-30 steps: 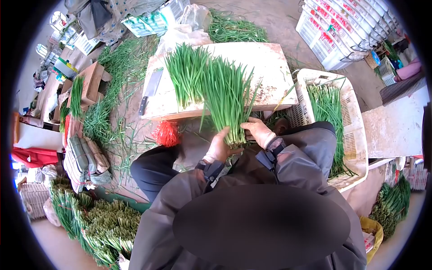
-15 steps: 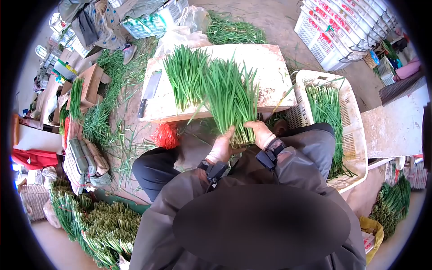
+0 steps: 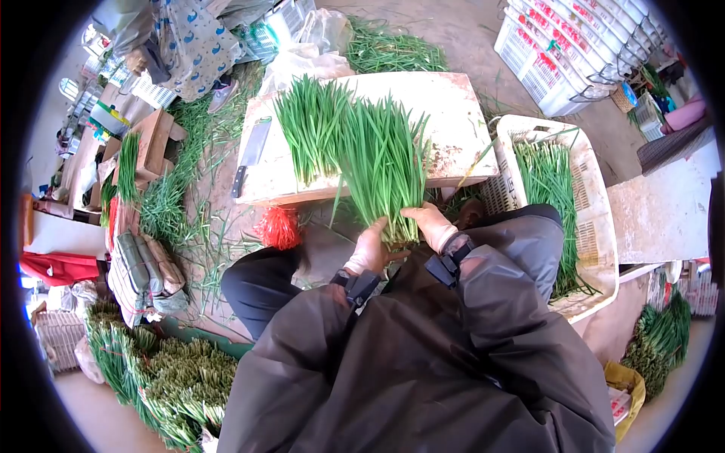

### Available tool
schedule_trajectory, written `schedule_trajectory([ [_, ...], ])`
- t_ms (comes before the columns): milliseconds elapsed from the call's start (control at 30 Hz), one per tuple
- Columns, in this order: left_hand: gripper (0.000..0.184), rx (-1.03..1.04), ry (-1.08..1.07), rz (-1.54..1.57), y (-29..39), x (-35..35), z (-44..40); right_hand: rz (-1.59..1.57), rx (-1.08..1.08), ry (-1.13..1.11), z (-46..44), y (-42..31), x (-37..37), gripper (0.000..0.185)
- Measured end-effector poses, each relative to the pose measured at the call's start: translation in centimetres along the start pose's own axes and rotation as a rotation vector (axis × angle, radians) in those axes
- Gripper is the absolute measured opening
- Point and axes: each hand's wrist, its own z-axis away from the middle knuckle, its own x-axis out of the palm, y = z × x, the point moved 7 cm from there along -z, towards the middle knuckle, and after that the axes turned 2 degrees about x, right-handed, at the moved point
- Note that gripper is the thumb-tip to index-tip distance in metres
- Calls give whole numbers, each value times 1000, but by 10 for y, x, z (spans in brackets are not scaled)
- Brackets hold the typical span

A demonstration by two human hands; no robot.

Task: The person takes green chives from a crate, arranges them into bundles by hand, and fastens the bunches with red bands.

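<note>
A bunch of long green stalks (image 3: 384, 162) stands tilted at the near edge of the white board (image 3: 461, 113), its leafy tops over the board. Around its pale lower ends, my left hand (image 3: 368, 248) grips from the left and my right hand (image 3: 430, 225) from the right. Beside it on the board lies a second green bunch (image 3: 310, 128). Further left, a knife (image 3: 253, 157) with a dark handle rests on the board. Red ties (image 3: 279, 227) hang at the board's near left edge.
To the right is a white crate (image 3: 596, 219) holding green bunches. Stacked white crates (image 3: 547, 57) stand at the upper right. Several upright bunches (image 3: 189, 381) fill the lower left. Another person (image 3: 189, 45) is at the upper left, near loose stalks (image 3: 170, 204) on the floor.
The held bunch and my right hand have shifted slightly left since half a second ago. At the upper left, the other person has come further into view.
</note>
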Motion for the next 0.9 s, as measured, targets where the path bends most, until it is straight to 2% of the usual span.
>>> schedule_trajectory([
  [133, 45, -33, -7, 99, 1, 0, -1, -11, 17, 27, -1, -5, -2, 37],
  [267, 37, -3, 33, -33, -2, -9, -6, 119, -48, 86, 11, -19, 12, 38],
  [300, 35, 14, 9, -97, 3, -3, -1, 157, -149, -7, 6, -19, 19, 42],
  [367, 28, 44, 24, -149, 11, 6, 9, 154, -135, -15, -3, -10, 12, 42],
  [567, 33, -60, 6, -38, 11, -8, 5, 57, -65, 35, -12, -6, -8, 41],
  [700, 30, -18, -66, -27, 11, -19, 4, 11, -18, 8, -14, -2, -7, 42],
  [800, 31, -51, 63, 7, 6, -28, 3, 20, -30, 9, -15, -1, -6, 43],
  [867, 31, -76, 57, 29, 3, -22, 4, -23, -26, -14, -7, -3, 0, 43],
  [900, 31, -74, 58, 39, 6, -19, 4, 0, -109, -87, -11, -3, 2, 43],
])
